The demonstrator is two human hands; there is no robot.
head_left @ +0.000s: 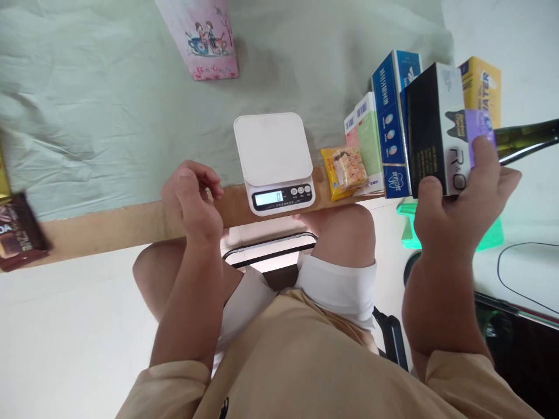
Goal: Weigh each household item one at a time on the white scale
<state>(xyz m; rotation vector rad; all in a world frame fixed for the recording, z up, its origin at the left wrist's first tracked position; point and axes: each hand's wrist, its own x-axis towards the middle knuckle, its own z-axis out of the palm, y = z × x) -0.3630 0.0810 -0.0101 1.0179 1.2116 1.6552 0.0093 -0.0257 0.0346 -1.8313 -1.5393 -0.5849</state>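
**Black box held up at right, scale reads zero**

From my remote seat I see the right hand [458, 215] raised at the right of the frame, its grip pinching a black box [437, 131]: the thumb lies on the near bottom corner and the fingers wrap the far side, over a purple patch on the box. The box is held upright, off the tabletop [109, 227], in front of a row of other cartons.

The left hand [192, 201] hovers left of centre, just beside the white kitchen scale [275, 160]. Its fingers are curled loosely inward and hold nothing; it does not touch the scale. The scale sits at the near edge of the tabletop in the centre of the frame, its platform bare and its display showing 0.

Right of the scale lies a yellow snack packet [345, 171], touching a green and white box [367, 145] that stands next to a blue box [393, 116]. A yellow box [483, 87] shows behind the black one at the upper right, and a dark green bottle [526, 139] pokes in from the right edge. A pink box [205, 38] stands at the top of the frame on the pale green cloth [87, 87], and a brown packet [20, 233] lies at the left edge.
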